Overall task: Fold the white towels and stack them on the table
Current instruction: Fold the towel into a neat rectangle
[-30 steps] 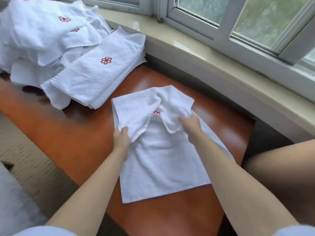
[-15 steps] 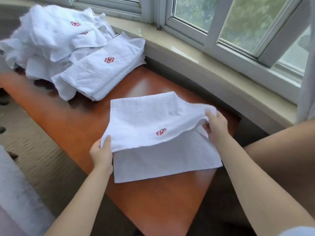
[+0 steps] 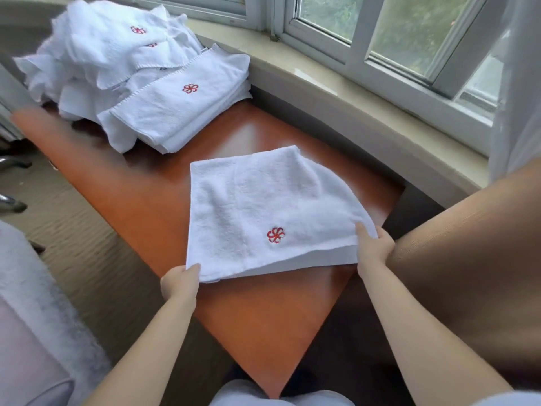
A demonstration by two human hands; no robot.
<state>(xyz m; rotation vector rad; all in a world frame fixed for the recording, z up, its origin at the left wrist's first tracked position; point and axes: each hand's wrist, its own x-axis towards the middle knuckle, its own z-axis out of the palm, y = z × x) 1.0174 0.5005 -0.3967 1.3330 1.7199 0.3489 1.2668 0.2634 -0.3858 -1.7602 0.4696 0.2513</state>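
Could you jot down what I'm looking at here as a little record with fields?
Setting: orange-brown table beside a window sill
Towel in work: white towel folded over, red flower emblem up
Left hand: pinches the towel's near left corner
Right hand: pinches its near right corner
Folded stack: far left of table
Unfolded pile: behind the stack

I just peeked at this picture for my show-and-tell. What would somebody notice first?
First, the white towel with a red flower logo, folded over in the middle of the orange-brown table, with the left hand and right hand pinching its near corners. Next, the messy pile of white towels at the table's far left end, with a folded stack resting against it, under the window.
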